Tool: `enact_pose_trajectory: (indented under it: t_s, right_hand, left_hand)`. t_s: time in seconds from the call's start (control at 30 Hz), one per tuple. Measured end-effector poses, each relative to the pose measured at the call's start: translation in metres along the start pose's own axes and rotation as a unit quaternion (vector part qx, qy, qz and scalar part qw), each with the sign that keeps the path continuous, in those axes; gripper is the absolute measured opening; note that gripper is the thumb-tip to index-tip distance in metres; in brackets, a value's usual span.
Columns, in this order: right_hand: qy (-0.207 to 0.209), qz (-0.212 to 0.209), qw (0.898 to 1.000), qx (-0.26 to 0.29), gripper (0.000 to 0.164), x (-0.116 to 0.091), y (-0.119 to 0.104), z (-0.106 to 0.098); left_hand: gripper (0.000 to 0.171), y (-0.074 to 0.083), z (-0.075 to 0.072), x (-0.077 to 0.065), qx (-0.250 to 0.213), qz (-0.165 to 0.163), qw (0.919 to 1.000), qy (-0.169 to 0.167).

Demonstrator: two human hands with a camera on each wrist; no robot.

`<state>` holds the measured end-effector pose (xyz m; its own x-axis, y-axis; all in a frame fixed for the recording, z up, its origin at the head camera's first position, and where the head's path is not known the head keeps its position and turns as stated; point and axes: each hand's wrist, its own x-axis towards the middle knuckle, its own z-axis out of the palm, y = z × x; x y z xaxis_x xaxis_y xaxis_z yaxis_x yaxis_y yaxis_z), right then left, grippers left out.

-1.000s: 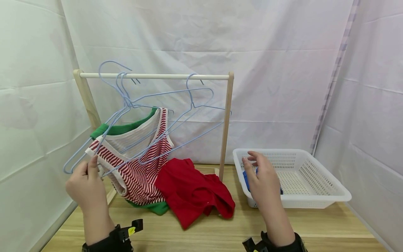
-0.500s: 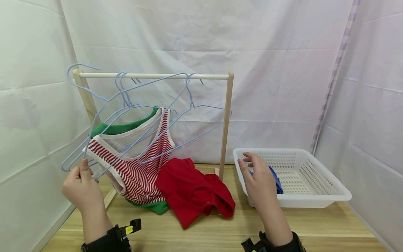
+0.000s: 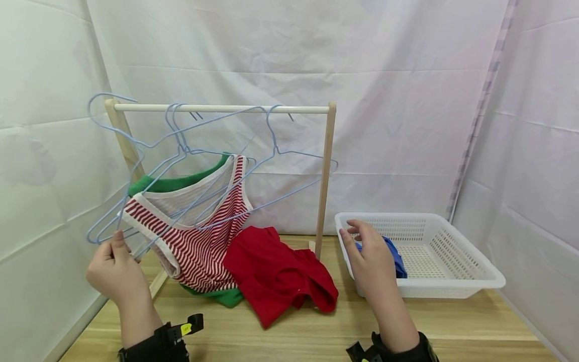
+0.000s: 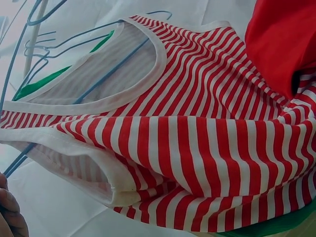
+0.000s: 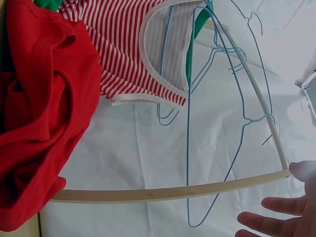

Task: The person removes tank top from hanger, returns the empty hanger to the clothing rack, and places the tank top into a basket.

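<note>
My left hand (image 3: 118, 274) pinches the lower corner of a light blue wire hanger (image 3: 113, 129) between thumb and fingers. This hanger is tilted, its hook up by the rack's left end. Behind it a red-and-white striped tank top (image 3: 210, 254) hangs on a hanger, with a green garment (image 3: 183, 185) behind that. In the left wrist view the striped top (image 4: 197, 143) fills most of the picture, the left fingers (image 4: 9, 205) at the lower left edge. My right hand (image 3: 373, 261) hovers by the basket's left side, fingers loosely bent, holding nothing.
A wooden rack (image 3: 221, 108) carries several hangers, one bare hanger (image 3: 274, 136) at its right. Crumpled red cloth (image 3: 282, 274) lies on the wooden table (image 3: 271, 347). In the white plastic basket (image 3: 452, 289) sits a blue cloth (image 3: 395, 257). White sheets surround the table.
The held hanger has swung, its hook moving left from the middle of the rack bar to beyond its left end. My left hand has shifted slightly left; the right moved slightly left too.
</note>
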<state>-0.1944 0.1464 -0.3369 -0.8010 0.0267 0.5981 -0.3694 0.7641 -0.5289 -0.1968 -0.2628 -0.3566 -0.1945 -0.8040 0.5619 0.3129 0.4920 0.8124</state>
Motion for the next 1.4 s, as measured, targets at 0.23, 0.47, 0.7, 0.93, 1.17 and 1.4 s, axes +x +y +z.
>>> enact_pose_trajectory:
  t_s: [0.23,0.47,0.7,0.93,1.17,1.4]
  right_hand:
    - [-0.009,0.002,1.000,-0.002,0.047,0.000,-0.001,0.000]
    - [-0.008,-0.007,1.000,-0.005,0.046,0.000,0.000,0.003]
    - [-0.020,0.001,1.000,-0.009,0.044,0.000,0.000,0.004]
    - [-0.020,-0.007,1.000,-0.012,0.040,-0.001,-0.001,0.005]
    - [-0.020,-0.010,1.000,-0.016,0.039,-0.001,-0.002,0.007]
    - [-0.050,-0.007,0.998,-0.024,0.048,-0.002,-0.006,0.006]
  left_hand:
    - [0.060,0.003,0.002,-0.003,0.000,0.026,0.9991,0.033]
    - [0.053,-0.010,0.004,0.001,0.057,0.030,0.9966,0.052]
    - [0.046,0.000,0.007,-0.005,0.066,0.062,0.9959,0.010]
    - [0.041,0.013,0.015,-0.012,0.076,0.106,0.9907,-0.039]
    - [0.037,0.030,0.025,-0.024,0.077,0.170,0.9771,-0.102]
    - [0.035,0.042,0.033,-0.034,0.063,0.165,0.9680,-0.178]
